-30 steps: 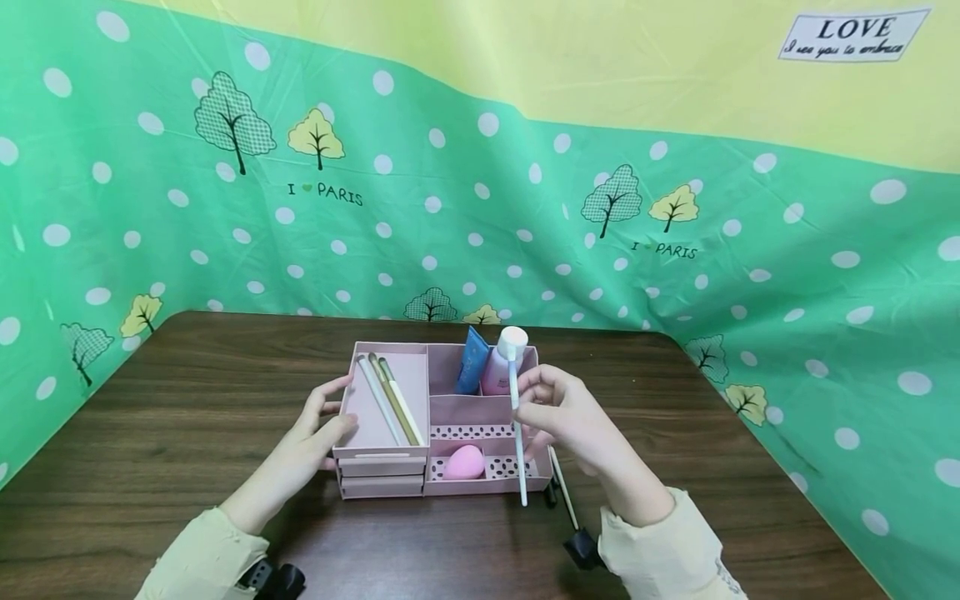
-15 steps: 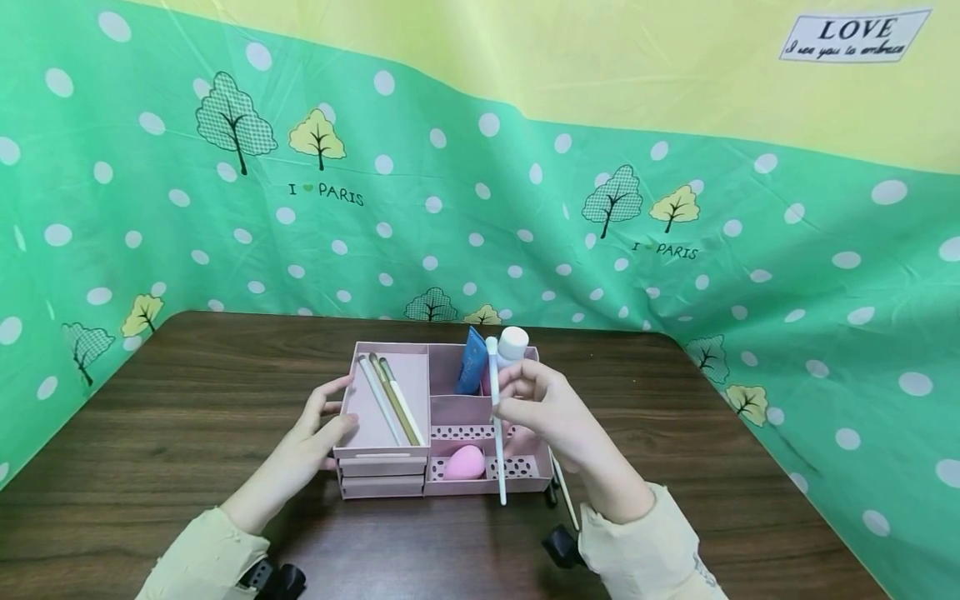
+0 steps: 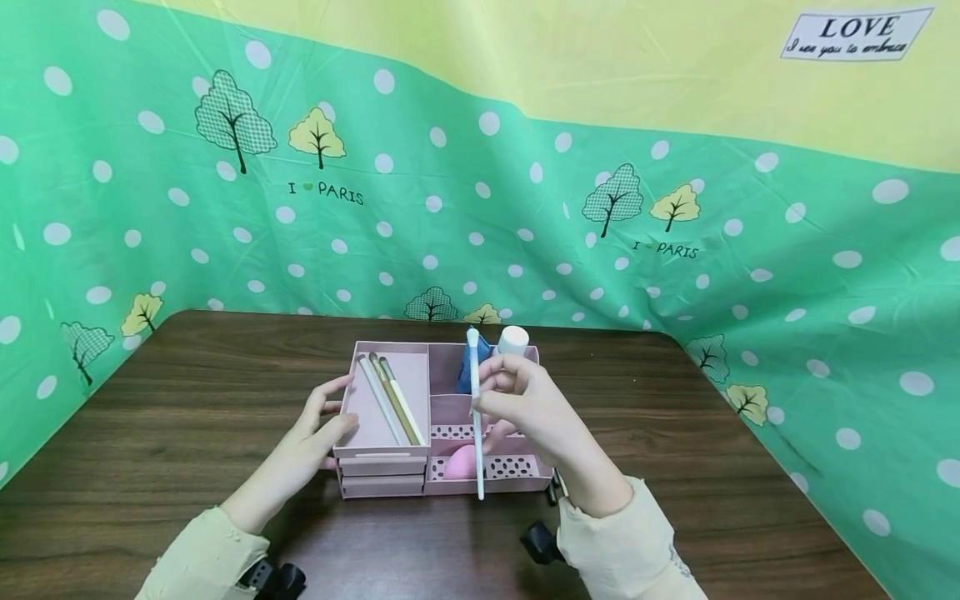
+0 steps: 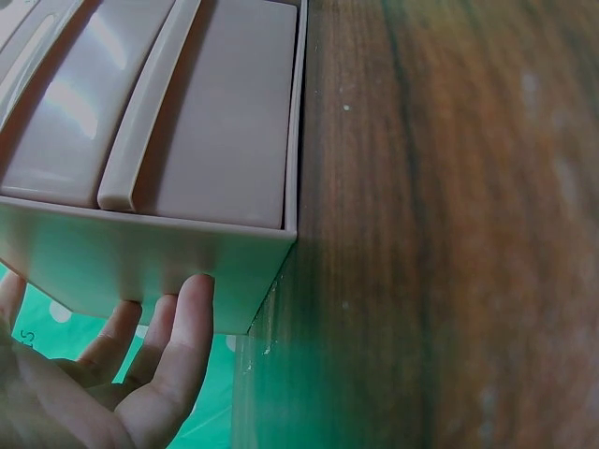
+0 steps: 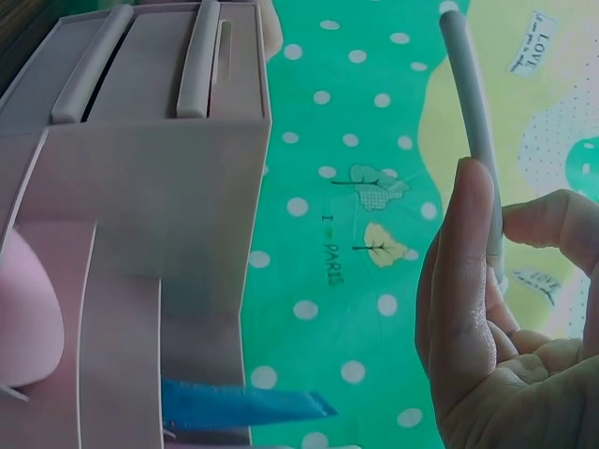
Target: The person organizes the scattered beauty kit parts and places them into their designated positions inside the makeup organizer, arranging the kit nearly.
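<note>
My right hand (image 3: 528, 408) pinches a light blue makeup brush (image 3: 478, 454) between thumb and fingers, holding it nearly upright above the right half of a pink desktop organizer (image 3: 412, 367). In the right wrist view the brush handle (image 5: 473, 94) sticks up past the fingertips. My left hand (image 3: 311, 437) is at the organizer's left side; the left wrist view has its fingertips touching the side wall (image 4: 187, 253). Several slim brushes (image 3: 390, 400) lie in the organizer's top-left tray. A pink egg-shaped makeup sponge (image 3: 457, 462), partly behind the held brush, sits in a front compartment.
A blue tube (image 3: 463, 379) and a white-capped bottle (image 3: 513, 340) stand in the back right compartments, partly hidden by the right hand. A small dark object (image 3: 553, 490) lies by the organizer's right front corner. A green and yellow curtain (image 3: 420, 225) hangs behind the wooden table (image 3: 187, 417).
My right hand has carried the brush leftward, from in front of the bottle to in front of the blue tube and sponge. The left hand and organizer have stayed put.
</note>
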`<state>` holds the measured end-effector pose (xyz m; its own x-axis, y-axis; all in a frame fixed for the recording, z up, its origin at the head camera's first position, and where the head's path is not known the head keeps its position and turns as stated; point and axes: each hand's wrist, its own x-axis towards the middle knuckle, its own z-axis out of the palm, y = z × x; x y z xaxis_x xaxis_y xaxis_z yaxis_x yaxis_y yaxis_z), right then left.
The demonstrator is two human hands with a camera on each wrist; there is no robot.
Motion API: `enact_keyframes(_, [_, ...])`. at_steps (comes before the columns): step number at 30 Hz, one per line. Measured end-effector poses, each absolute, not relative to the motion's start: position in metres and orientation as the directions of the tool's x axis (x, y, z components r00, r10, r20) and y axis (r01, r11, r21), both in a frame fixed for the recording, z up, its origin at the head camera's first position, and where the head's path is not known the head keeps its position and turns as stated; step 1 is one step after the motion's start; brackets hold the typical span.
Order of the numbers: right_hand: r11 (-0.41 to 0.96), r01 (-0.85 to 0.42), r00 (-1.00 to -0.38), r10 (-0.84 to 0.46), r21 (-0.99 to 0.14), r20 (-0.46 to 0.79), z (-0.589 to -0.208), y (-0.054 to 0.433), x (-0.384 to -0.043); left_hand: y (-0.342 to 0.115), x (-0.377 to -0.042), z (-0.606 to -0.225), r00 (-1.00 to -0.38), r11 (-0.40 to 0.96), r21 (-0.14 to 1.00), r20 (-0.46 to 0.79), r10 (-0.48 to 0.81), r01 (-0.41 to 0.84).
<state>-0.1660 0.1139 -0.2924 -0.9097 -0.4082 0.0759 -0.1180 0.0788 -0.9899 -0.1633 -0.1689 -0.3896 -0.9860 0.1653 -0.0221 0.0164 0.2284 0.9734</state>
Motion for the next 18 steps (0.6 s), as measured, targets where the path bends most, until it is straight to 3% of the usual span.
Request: enact_keyframes(18, [0.016, -0.072, -0.918, -0.393, -0.997, 0.060, -0.289, 0.085, -0.171, -0.170, -0.164, -0.391, -0.984, 0.216, 0.976, -0.021, 0.175, 0.017])
